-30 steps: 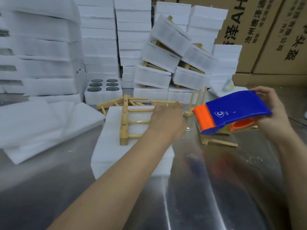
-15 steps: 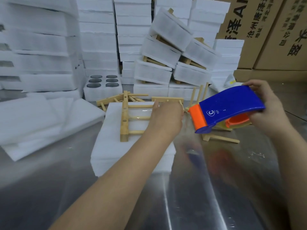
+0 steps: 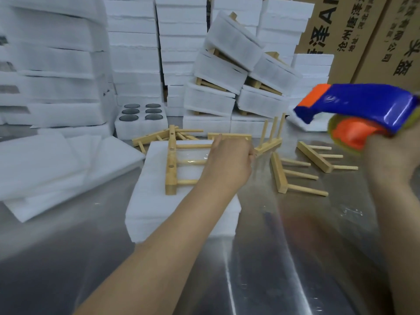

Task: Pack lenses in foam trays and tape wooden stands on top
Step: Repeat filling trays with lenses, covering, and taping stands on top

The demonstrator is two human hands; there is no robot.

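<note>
A closed white foam tray (image 3: 159, 212) lies on the steel table with a wooden stand (image 3: 171, 164) flat on its lid, a strip of clear tape across the pegs. My left hand (image 3: 227, 162) rests on the stand's right side, fingers curled over the tray's far right edge. My right hand (image 3: 391, 160) grips a blue and orange tape dispenser (image 3: 363, 105), raised at the right edge of the view, away from the tray. An open foam tray (image 3: 141, 123) with several dark lenses sits behind.
Loose wooden stands (image 3: 281, 173) lie on the table right of the tray, others behind it (image 3: 229, 136). Foam sheets (image 3: 56, 167) lie at the left. Stacks of foam trays (image 3: 134, 53) and taped packs (image 3: 218, 73) fill the back. Cardboard boxes (image 3: 354, 37) stand at the back right.
My right hand has lifted the tape dispenser up and to the right, away from the tray. My left hand has stayed on the stand.
</note>
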